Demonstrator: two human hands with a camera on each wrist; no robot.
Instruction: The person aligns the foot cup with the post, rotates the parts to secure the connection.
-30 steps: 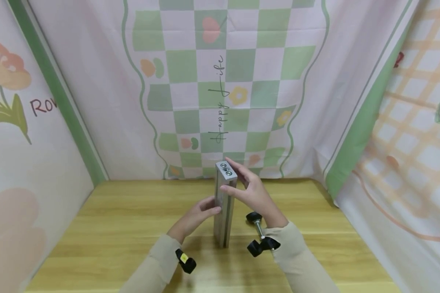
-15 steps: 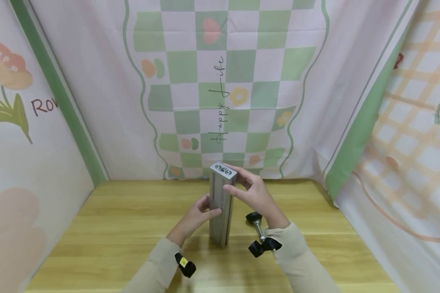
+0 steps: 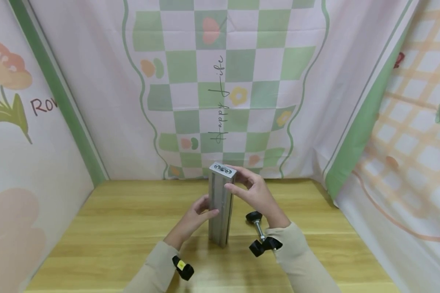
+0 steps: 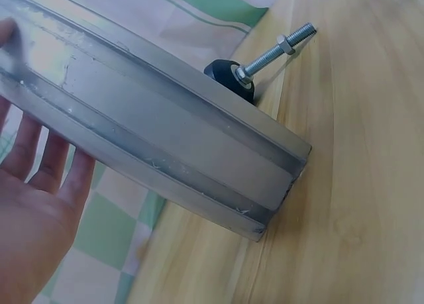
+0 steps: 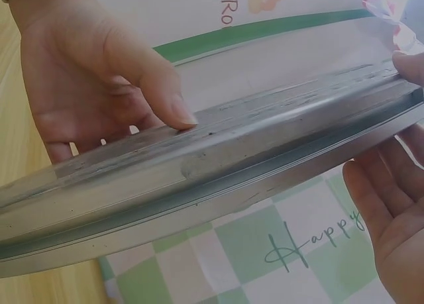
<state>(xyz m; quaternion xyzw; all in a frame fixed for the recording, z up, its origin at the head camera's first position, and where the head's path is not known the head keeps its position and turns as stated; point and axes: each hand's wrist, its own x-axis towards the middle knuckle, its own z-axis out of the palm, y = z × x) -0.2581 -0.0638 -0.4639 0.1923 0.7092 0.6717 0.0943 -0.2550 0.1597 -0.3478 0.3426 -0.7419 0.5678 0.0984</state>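
A silver aluminium extrusion profile (image 3: 220, 203) stands nearly upright on the wooden table, its lower end at the tabletop. Holes show in its top end face. My left hand (image 3: 190, 221) holds it around mid-height, thumb on the broad face and fingers behind. Higher up, near the top, my right hand (image 3: 254, 193) grips the right edge between thumb and fingers. Long grooves run down the profile in the left wrist view. A levelling foot (image 4: 232, 79) with a black base, threaded rod and nut lies beyond it, and in the head view it is right of the profile.
Wooden table (image 3: 132, 211) extends around the profile. Behind it hangs a green-and-white checked curtain (image 3: 220, 101), with printed cloth at both sides. Black wrist straps (image 3: 183, 267) sit on both sleeves.
The profile has turned about its upright axis, so its broad face and whole top end now face me more. Both hands keep hold, and the left one has shifted slightly left.
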